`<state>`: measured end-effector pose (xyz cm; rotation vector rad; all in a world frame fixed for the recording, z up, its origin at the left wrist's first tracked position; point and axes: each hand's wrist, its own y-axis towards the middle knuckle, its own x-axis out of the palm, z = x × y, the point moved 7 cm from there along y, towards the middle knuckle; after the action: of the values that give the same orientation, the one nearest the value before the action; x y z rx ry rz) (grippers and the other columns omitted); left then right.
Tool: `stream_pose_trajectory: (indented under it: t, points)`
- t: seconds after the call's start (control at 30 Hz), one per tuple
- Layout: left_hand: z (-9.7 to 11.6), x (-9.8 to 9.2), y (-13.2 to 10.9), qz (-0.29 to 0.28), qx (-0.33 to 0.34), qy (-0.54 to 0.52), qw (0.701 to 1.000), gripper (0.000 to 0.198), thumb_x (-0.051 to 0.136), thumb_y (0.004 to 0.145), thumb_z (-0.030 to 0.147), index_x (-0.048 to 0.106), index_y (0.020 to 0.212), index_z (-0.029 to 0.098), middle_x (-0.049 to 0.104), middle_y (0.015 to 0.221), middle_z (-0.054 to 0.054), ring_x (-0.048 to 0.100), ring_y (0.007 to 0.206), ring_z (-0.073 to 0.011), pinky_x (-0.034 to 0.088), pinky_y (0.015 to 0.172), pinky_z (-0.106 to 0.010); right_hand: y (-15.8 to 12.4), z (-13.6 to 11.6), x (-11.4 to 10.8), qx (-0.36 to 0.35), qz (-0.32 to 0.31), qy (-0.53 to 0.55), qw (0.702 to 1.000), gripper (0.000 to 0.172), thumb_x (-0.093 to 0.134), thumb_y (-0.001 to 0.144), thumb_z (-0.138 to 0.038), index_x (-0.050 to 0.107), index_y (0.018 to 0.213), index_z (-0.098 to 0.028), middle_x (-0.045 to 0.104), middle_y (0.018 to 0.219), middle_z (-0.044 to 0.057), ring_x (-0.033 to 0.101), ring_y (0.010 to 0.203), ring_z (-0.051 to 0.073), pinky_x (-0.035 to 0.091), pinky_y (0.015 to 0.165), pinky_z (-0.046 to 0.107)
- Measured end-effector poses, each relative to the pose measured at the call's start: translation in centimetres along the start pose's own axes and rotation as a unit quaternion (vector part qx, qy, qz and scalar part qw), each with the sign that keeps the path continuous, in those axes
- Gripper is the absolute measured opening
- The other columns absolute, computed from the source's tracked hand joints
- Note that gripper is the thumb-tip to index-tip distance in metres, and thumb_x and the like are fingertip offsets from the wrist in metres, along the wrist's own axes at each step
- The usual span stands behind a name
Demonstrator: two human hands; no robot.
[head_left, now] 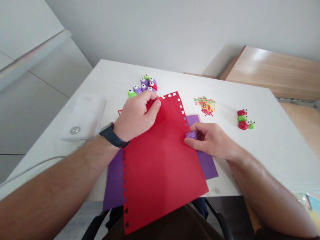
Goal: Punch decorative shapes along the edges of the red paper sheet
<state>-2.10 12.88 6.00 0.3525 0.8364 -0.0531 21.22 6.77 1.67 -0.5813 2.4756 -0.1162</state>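
A sheet of red paper (162,160) tilts over the front edge of the table, with small shapes cut out along its left, top and upper right borders. My left hand (140,113), a dark watch on its wrist, pinches the paper's top edge between thumb and fingers. At the right edge my right hand (210,138) grips a purple craft punch (191,135), which sits on the paper's border just below the row of cut-outs. Purple paper (113,186) lies beneath the red sheet and shows on both sides.
Several colourful punches (143,87) cluster behind my left hand. A confetti pile (206,105) and more punches (243,120) lie to the right on the white table (270,156). A white box-shaped device (83,115) stands at left, near a cable (47,161).
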Motion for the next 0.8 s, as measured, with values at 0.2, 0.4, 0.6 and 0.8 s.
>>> stream_pose_trajectory:
  t: [0.2, 0.4, 0.6, 0.8]
  points:
    - [0.0, 0.0, 0.0, -0.001, 0.004, 0.000, 1.000, 0.026, 0.052, 0.101, 0.043, 0.067, 0.105, 0.022, 0.074, 0.096, -0.004, 0.057, 0.069, -0.0201, 0.044, 0.070, -0.036, 0.0, -0.3, 0.0, -0.001, 0.003, -0.012, 1.000, 0.028, 0.074, 0.094, -0.046, 0.075, 0.096, -0.018, 0.064, 0.072, -0.001, 0.048, 0.061, 0.011, 0.034, 0.053, 0.027]
    - [-0.1, -0.1, 0.0, -0.002, -0.007, 0.009, 1.000, 0.028, 0.052, 0.101, 0.044, 0.067, 0.107, 0.022, 0.072, 0.091, -0.004, 0.054, 0.066, -0.0201, 0.043, 0.069, -0.036, 0.0, -0.3, -0.3, -0.003, 0.018, -0.017, 1.000, 0.031, 0.073, 0.095, -0.049, 0.075, 0.097, -0.018, 0.065, 0.073, -0.001, 0.050, 0.062, 0.012, 0.037, 0.054, 0.026]
    - [-0.2, 0.1, 0.0, -0.015, -0.017, 0.006, 1.000, 0.029, 0.050, 0.101, 0.047, 0.067, 0.106, 0.024, 0.074, 0.094, -0.005, 0.056, 0.069, -0.0212, 0.045, 0.069, -0.037, 0.0, -0.4, -0.8, 0.006, 0.036, -0.001, 0.999, 0.028, 0.076, 0.092, -0.044, 0.076, 0.102, -0.018, 0.072, 0.082, 0.002, 0.058, 0.069, 0.015, 0.046, 0.061, 0.027]
    - [-0.2, 0.1, 0.1, -0.014, -0.019, 0.005, 1.000, 0.028, 0.050, 0.101, 0.046, 0.067, 0.105, 0.024, 0.074, 0.096, -0.005, 0.058, 0.073, -0.0223, 0.046, 0.072, -0.037, 0.3, 0.0, -2.8, -0.001, 0.095, 0.042, 0.995, 0.032, 0.076, 0.092, -0.047, 0.077, 0.105, -0.018, 0.073, 0.088, 0.004, 0.058, 0.072, 0.015, 0.046, 0.064, 0.029]
